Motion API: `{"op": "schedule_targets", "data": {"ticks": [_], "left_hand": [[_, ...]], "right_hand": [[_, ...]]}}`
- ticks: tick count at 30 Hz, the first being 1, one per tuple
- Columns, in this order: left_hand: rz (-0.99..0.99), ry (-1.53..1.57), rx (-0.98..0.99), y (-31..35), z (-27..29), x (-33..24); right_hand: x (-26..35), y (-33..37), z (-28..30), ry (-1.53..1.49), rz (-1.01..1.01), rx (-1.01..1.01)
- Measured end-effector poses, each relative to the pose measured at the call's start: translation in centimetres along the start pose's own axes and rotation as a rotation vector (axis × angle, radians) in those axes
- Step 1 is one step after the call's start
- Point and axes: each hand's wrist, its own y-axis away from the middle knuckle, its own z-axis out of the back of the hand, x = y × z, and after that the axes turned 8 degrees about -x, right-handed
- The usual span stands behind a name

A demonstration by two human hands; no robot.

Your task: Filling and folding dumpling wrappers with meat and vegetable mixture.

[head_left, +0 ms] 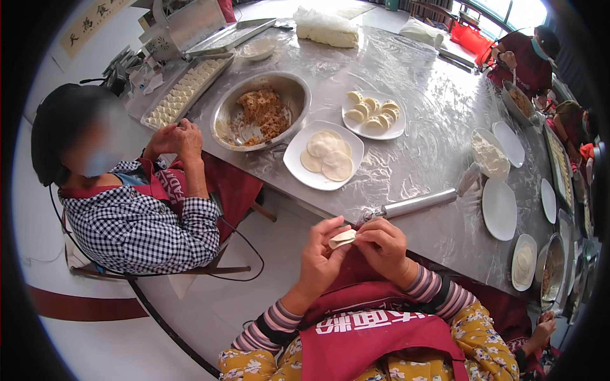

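Note:
A small folded dumpling [343, 239] is held between my two hands, just off the near edge of the table. My left hand [322, 254] cups it from below and the side, thumb and fingers around it. The fingertips of my right hand [385, 244] pinch its right end. Beyond them, a white plate [293, 154] carries several round dough wrappers [328, 154]. Farther back, another white plate [400, 131] bears several finished crescent dumplings [373, 113]. To the left of the plates stands a steel bowl [304, 95] with brown minced filling [264, 114].
A metal rolling pin [419, 203] lies right of my hands, near heaped flour [490, 155] and a white plate [500, 209]. At left a co-worker [133, 209] sits beside a tray of dumplings [189, 91]. A covered dough block [327, 28] lies at the back; other people work at right.

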Motion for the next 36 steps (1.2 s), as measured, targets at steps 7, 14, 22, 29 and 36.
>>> {"op": "schedule_targets", "data": {"ticks": [7,14,22,29,36], "left_hand": [[0.357,0.481,-0.133,0.6,-0.7,0.7],[-0.049,-0.019,-0.081,0.4,-0.3,1.1],[0.239,0.305,-0.036,0.6,-0.9,0.1],[0.212,0.170,0.021,0.9,-0.8,0.8],[-0.041,-0.014,0.099,0.2,0.0,1.2]], "right_hand": [[0.5,0.4,-0.5,-0.027,-0.259,-0.008],[0.0,-0.2,-0.1,0.056,-0.012,0.029],[0.1,0.2,-0.4,0.026,-0.025,-0.055],[0.4,-0.1,-0.5,0.066,-0.136,0.036],[0.0,-0.8,-0.5,0.076,0.122,0.054]]}}
